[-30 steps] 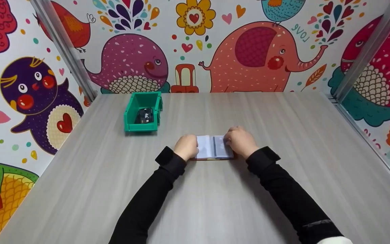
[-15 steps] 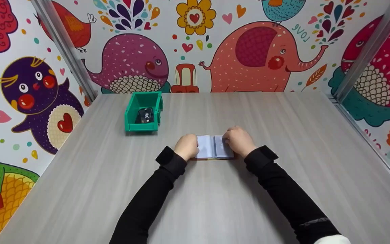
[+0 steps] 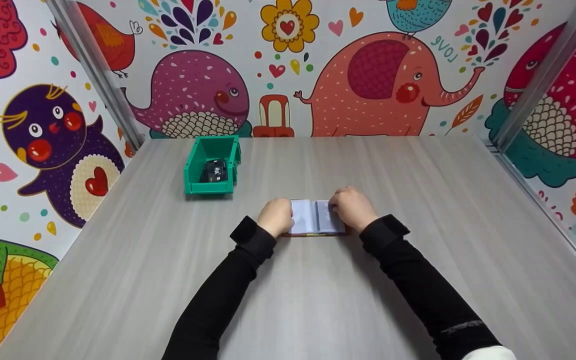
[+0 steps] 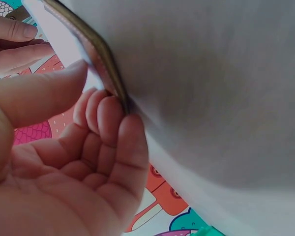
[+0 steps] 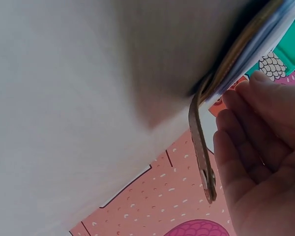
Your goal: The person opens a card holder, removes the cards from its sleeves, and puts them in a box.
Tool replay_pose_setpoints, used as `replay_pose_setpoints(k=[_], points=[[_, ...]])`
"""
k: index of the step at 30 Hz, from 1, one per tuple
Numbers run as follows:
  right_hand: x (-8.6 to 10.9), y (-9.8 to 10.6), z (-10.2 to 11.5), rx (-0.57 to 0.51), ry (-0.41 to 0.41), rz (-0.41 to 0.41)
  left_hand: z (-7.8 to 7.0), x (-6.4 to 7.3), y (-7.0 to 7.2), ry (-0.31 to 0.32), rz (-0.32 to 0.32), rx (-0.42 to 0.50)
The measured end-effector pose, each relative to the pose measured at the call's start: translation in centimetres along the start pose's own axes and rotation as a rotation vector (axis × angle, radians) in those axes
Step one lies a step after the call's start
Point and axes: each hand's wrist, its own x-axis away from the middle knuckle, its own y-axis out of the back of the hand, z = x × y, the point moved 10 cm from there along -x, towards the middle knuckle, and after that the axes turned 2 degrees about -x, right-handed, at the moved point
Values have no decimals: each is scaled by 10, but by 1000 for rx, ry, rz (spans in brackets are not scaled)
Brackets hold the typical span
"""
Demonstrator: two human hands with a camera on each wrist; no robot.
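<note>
A small booklet [image 3: 308, 218] is displayed with its covers spread on the counter [image 3: 313, 305] at the center of the head view, its pale leaves turned upward. By its look, light handling would be expected: the brown cover [image 4: 104, 51], bent slightly along its edge in the left wrist view, is judged pliable yet firm enough to be held, while the leaves are likely thin, slick and easily creased. It would be best taken by the outer cover edges, clear of the loose strap [image 5: 200, 152] seen right of center in the right wrist view. The left edge is pinched by the left hand [image 3: 275, 217], the fingers curled against the cover and the thumb laid over the inner side. The right hand [image 3: 354, 207] is placed at the upper right of the booklet, its fingers loosely bent and its thumb close above; whether a leaf is pinched there cannot be told. Both arms are covered by black sleeves [image 3: 208, 310]. A green bin [image 3: 208, 188], with dark items [image 3: 214, 171] inside, is seen toward the upper left.
</note>
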Motion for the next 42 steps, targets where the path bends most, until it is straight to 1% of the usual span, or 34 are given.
replay_pose_setpoints(k=[8, 16, 24, 28, 36, 42], points=[[0, -3, 1, 21, -4, 26, 0, 1, 0, 10, 3, 9], [0, -3, 4, 72, 65, -8, 1, -1, -2, 14, 17, 5], [2, -3, 6, 85, 66, 5, 1, 0, -1, 4, 7, 15], [3, -2, 6, 83, 69, 0, 2, -1, -1, 15, 7, 16], [7, 0, 9, 63, 91, -9, 2, 0, -2, 13, 11, 27], [8, 2, 9, 42, 86, -4, 3, -1, -3, 33, 24, 27]])
